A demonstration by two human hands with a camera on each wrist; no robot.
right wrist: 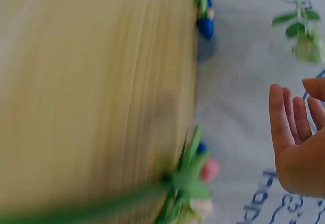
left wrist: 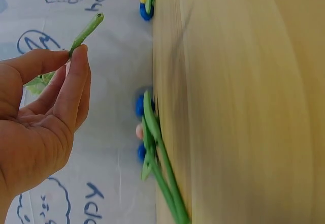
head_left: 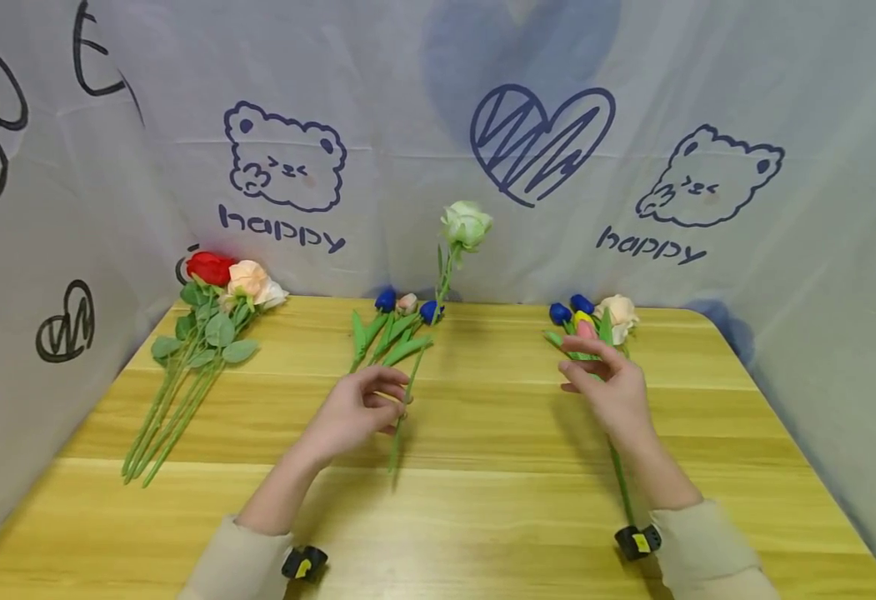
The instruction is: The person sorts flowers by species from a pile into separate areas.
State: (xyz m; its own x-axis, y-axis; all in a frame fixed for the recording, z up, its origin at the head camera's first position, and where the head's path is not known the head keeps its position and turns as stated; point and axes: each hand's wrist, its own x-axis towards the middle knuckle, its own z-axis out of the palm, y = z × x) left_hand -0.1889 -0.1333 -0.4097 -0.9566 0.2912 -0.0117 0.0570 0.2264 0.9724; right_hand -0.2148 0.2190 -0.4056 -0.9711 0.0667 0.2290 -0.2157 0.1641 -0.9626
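1. Roses [head_left: 212, 333] lie at the far left of the counter [head_left: 483, 517], a red and a peach head at the backdrop end, stems running toward us; neither of our hands is near them.
2. Our left hand [head_left: 355, 412] pinches the stem of a pale green rose [head_left: 466, 223] between thumb and fingers [left wrist: 76, 76]. The stem's long axis runs steeply up and away from that pinch, bloom high before the backdrop [head_left: 438, 125], cut end low, just above the counter.
3. Just behind this hand lies a small bunch of blue and pink buds [head_left: 403, 312], flat on the counter, stems toward us.
4. Our right hand [head_left: 610, 387] hovers with fingers [right wrist: 284, 117] loosely spread, holding nothing that we can see. Beneath and beyond it lies a second bunch [head_left: 595, 321]: blue, yellow, pink and cream heads at the far edge, one stem running back under the wrist.
5. We judge the left hand alone governs the raised rose; the right is well apart from it, nearer the right bunch.
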